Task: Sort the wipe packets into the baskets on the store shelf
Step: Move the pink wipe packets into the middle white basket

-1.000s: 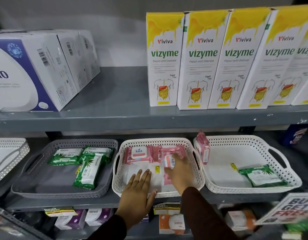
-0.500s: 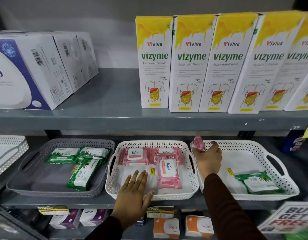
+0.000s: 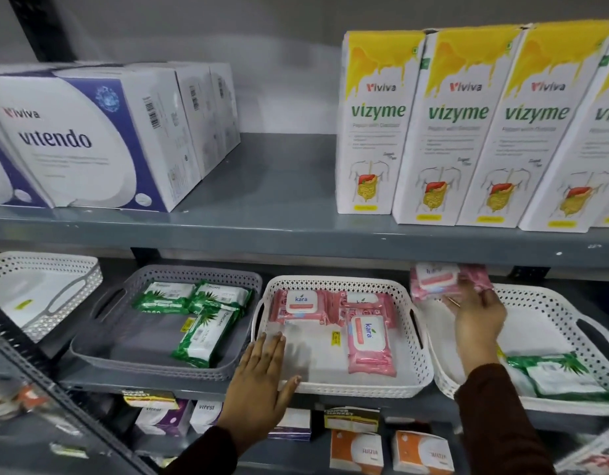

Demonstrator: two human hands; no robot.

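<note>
Three baskets stand on the lower shelf. The grey basket (image 3: 101, 351) holds three green wipe packets (image 3: 207, 334). The middle white basket (image 3: 418, 354) holds three pink Kara packets (image 3: 368, 341). The right white basket (image 3: 550, 303) holds a green packet (image 3: 563, 375) at its front. My right hand (image 3: 478, 313) grips a pink packet (image 3: 440, 279) lifted above the gap between the middle and right baskets. My left hand (image 3: 262, 382) lies flat with fingers together on the front left rim of the middle basket.
Another white basket (image 3: 73, 286) stands at the far left. The upper shelf edge (image 3: 296, 241) hangs just above the held packet, carrying Vitendo boxes (image 3: 90, 142) and Vizyme cartons (image 3: 460, 132). Small boxes (image 3: 358, 450) sit on the shelf below.
My right hand left the middle basket, reached the right basket's back left corner, took the pink packet standing there and lifted it. My left hand stayed on the middle basket's rim.
</note>
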